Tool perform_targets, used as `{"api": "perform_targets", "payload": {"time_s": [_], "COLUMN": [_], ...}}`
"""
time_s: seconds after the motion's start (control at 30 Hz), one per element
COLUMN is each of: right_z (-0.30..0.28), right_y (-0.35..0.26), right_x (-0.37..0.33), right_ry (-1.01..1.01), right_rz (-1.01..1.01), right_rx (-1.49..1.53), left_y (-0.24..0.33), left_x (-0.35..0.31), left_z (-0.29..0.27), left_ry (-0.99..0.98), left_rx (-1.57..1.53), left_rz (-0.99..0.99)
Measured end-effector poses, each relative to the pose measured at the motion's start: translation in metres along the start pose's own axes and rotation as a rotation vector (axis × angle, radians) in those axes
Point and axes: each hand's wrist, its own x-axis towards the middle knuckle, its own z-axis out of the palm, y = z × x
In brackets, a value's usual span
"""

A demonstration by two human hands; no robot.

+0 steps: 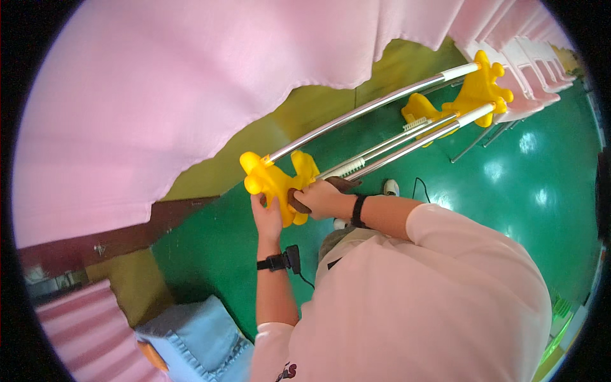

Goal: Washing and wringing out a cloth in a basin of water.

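A rack with yellow plastic end pieces and long shiny metal rails (369,113) stretches away from me to the far right. Its near yellow end piece (275,184) is rounded and knobbed. My left hand (267,218) grips the lower left edge of this piece, thumb in front and the other fingers partly hidden. In my right hand (326,199) is a brown cloth (299,202), pressed against the right side of the same piece. More of the cloth sticks out beyond that hand. White ribbed parts (352,168) sit along the lower rails.
The far yellow end piece (480,89) stands beside pink chairs (525,76). A pink curtain (191,83) hangs along the left and top. At the lower left is a box under a light blue cloth (200,344). The floor (509,172) is glossy green; a thin black cable (417,186) shows nearby.
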Motion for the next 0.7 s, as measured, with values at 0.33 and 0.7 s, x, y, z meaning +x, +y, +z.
{"api": "perform_targets", "payload": {"time_s": [0.33,0.7], "right_z": [-0.089,-0.133], "right_y": [0.138,0.302], "right_x": [-0.152,-0.328], "right_ry": [0.493,0.218], "right_rz": [0.164,0.448], "right_rx": [1.085,0.358], "left_y": [-0.003,0.055], "left_x": [-0.001,-0.048], "left_z": [0.008,0.078], "left_ry": [0.091,0.710], "left_rx": [-0.115,0.971], "left_rz": [0.057,0.379]}}
